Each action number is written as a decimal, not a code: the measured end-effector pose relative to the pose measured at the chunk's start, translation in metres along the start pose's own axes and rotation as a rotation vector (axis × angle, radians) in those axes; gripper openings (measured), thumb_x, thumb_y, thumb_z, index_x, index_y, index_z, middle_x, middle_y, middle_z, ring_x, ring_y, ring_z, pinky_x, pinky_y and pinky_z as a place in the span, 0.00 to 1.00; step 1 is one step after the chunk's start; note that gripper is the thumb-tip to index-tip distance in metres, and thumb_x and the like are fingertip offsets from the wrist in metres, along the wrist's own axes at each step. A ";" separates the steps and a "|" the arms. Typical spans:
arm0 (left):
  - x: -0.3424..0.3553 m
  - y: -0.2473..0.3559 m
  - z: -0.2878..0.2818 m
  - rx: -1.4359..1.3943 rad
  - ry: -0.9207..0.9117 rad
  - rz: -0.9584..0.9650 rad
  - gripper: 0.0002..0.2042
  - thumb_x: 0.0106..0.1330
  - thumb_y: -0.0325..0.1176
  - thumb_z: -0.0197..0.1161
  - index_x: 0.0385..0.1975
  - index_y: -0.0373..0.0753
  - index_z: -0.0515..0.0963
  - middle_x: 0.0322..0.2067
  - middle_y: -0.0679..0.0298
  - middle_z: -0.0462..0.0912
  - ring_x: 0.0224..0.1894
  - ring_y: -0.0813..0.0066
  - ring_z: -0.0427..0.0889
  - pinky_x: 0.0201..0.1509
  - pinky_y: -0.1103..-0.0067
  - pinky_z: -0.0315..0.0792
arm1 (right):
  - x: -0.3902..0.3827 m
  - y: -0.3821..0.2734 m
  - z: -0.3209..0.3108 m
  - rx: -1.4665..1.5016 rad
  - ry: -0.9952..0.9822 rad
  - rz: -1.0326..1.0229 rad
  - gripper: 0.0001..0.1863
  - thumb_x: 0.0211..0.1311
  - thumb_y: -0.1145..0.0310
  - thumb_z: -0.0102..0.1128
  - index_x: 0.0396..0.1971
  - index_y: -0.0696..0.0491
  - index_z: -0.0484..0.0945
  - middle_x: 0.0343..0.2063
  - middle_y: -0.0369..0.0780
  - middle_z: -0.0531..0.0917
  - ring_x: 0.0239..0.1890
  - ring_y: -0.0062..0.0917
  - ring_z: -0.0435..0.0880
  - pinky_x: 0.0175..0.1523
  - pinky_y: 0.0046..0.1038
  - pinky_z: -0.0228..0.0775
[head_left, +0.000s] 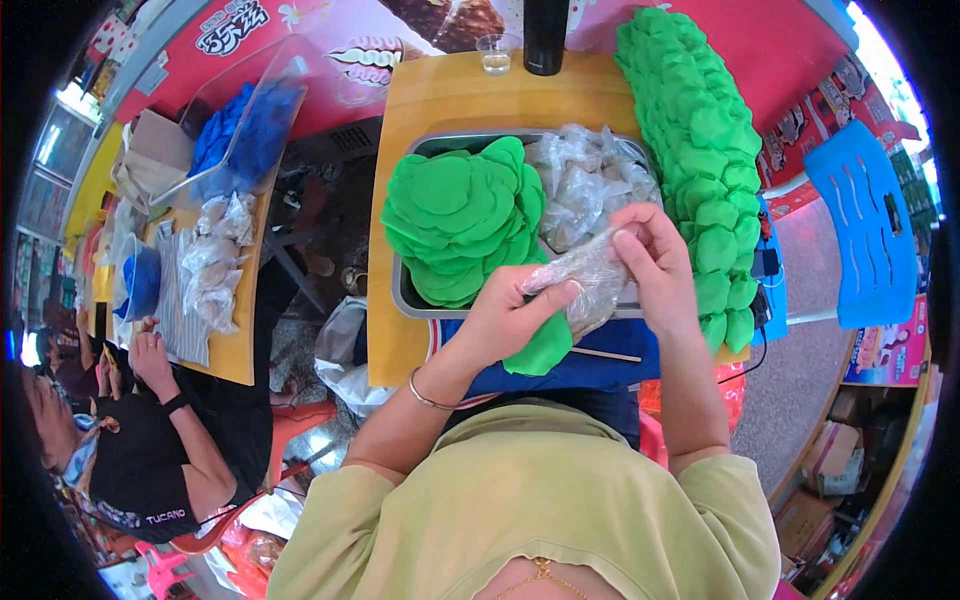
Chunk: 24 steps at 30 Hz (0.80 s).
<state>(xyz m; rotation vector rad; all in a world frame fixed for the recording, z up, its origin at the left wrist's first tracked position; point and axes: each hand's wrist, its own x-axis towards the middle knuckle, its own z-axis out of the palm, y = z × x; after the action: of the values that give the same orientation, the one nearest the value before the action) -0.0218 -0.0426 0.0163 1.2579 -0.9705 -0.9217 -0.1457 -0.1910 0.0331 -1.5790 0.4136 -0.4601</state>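
My left hand (515, 318) and my right hand (652, 262) both pinch a small clear plastic bag (590, 280) over the near rim of a metal tray (405, 298). A green round piece of cloth (545, 350) lies under my left hand. In the tray, a heap of green round pieces (455, 215) fills the left side and several small clear bags (585, 180) fill the right. A long stack of green pieces (705, 150) runs along the right of the wooden table (450, 95).
A black bottle (545, 35) and a small clear cup (496, 52) stand at the table's far edge. To the left, another person in black (150, 440) sits at a second table (235, 345) with clear bags and blue pieces. A blue plastic chair (870, 230) stands at right.
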 end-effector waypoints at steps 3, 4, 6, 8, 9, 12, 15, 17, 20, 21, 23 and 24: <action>-0.003 -0.002 0.000 -0.159 0.064 -0.036 0.10 0.64 0.34 0.57 0.36 0.32 0.77 0.27 0.71 0.78 0.27 0.87 0.69 0.29 0.83 0.66 | -0.003 0.027 0.012 0.473 0.099 0.076 0.20 0.67 0.56 0.44 0.52 0.52 0.65 0.47 0.40 0.74 0.49 0.23 0.73 0.54 0.30 0.66; -0.004 -0.003 -0.001 -0.196 0.085 -0.046 0.11 0.65 0.34 0.56 0.37 0.32 0.77 0.29 0.72 0.78 0.28 0.88 0.70 0.30 0.84 0.67 | -0.008 0.032 0.013 0.471 0.096 0.073 0.20 0.67 0.56 0.44 0.52 0.52 0.65 0.47 0.40 0.74 0.49 0.23 0.73 0.54 0.30 0.66; -0.005 0.001 0.001 -0.267 0.081 -0.016 0.10 0.65 0.34 0.56 0.38 0.32 0.77 0.30 0.72 0.79 0.30 0.88 0.71 0.32 0.85 0.67 | -0.020 0.032 0.024 0.994 -0.186 0.446 0.27 0.66 0.48 0.40 0.56 0.51 0.63 0.49 0.39 0.74 0.52 0.27 0.73 0.56 0.32 0.63; -0.007 0.002 -0.001 -0.336 0.078 0.013 0.10 0.65 0.33 0.56 0.39 0.33 0.77 0.31 0.71 0.79 0.31 0.89 0.72 0.34 0.86 0.68 | -0.023 0.036 0.033 1.060 -0.141 0.508 0.29 0.65 0.46 0.39 0.58 0.51 0.61 0.53 0.40 0.72 0.54 0.29 0.71 0.59 0.35 0.62; -0.009 0.000 -0.005 -0.320 0.066 0.000 0.10 0.65 0.32 0.56 0.40 0.32 0.76 0.32 0.71 0.79 0.33 0.89 0.72 0.36 0.87 0.68 | -0.021 0.029 0.033 0.980 -0.102 0.456 0.28 0.65 0.48 0.40 0.58 0.52 0.62 0.53 0.40 0.72 0.55 0.30 0.71 0.59 0.36 0.61; -0.014 -0.012 -0.011 -0.305 0.067 -0.035 0.11 0.64 0.30 0.57 0.42 0.33 0.76 0.34 0.70 0.80 0.35 0.88 0.73 0.39 0.87 0.68 | -0.009 0.022 0.027 0.854 -0.020 0.258 0.24 0.65 0.54 0.45 0.56 0.54 0.64 0.51 0.40 0.73 0.53 0.29 0.72 0.58 0.33 0.62; -0.019 -0.017 -0.008 -0.332 0.134 -0.033 0.13 0.62 0.29 0.59 0.45 0.34 0.75 0.35 0.69 0.80 0.36 0.87 0.74 0.40 0.86 0.68 | -0.005 0.012 0.020 0.357 0.199 0.075 0.17 0.64 0.61 0.50 0.46 0.57 0.71 0.38 0.37 0.78 0.40 0.19 0.77 0.47 0.23 0.68; -0.020 -0.017 -0.004 -0.359 0.197 -0.008 0.14 0.61 0.28 0.59 0.47 0.35 0.75 0.36 0.69 0.80 0.36 0.87 0.75 0.41 0.86 0.69 | -0.002 -0.002 0.014 0.127 0.120 -0.003 0.15 0.62 0.63 0.52 0.43 0.58 0.73 0.36 0.36 0.79 0.37 0.19 0.76 0.45 0.22 0.68; -0.018 -0.019 -0.005 -0.423 0.192 0.027 0.14 0.59 0.28 0.61 0.46 0.36 0.75 0.35 0.69 0.80 0.35 0.86 0.75 0.40 0.86 0.68 | 0.001 -0.024 0.019 -0.133 0.033 -0.086 0.10 0.59 0.67 0.55 0.35 0.59 0.76 0.31 0.34 0.79 0.32 0.16 0.74 0.39 0.19 0.67; -0.019 -0.028 -0.007 -0.420 0.191 -0.006 0.11 0.59 0.28 0.61 0.42 0.37 0.75 0.33 0.70 0.79 0.34 0.87 0.74 0.39 0.87 0.67 | 0.001 -0.031 0.022 -0.283 0.019 -0.113 0.10 0.58 0.68 0.56 0.35 0.58 0.75 0.29 0.34 0.78 0.31 0.16 0.74 0.37 0.20 0.66; -0.019 -0.032 -0.010 -0.419 0.191 -0.038 0.09 0.59 0.28 0.61 0.39 0.37 0.75 0.30 0.72 0.78 0.32 0.88 0.73 0.37 0.87 0.66 | 0.003 -0.037 0.024 -0.436 0.001 -0.140 0.10 0.57 0.68 0.57 0.34 0.58 0.75 0.27 0.34 0.78 0.30 0.16 0.73 0.36 0.20 0.66; -0.018 -0.032 -0.011 -0.431 0.222 -0.004 0.06 0.60 0.28 0.61 0.35 0.37 0.75 0.28 0.73 0.76 0.31 0.89 0.71 0.36 0.88 0.65 | 0.005 -0.039 0.022 -0.383 -0.019 -0.190 0.09 0.56 0.68 0.58 0.33 0.58 0.75 0.25 0.33 0.76 0.29 0.16 0.72 0.35 0.20 0.65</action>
<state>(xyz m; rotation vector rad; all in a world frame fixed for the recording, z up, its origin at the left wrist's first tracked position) -0.0184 -0.0250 -0.0172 0.9684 -0.5562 -0.9139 -0.1300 -0.1726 0.0711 -2.0040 0.3521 -0.5323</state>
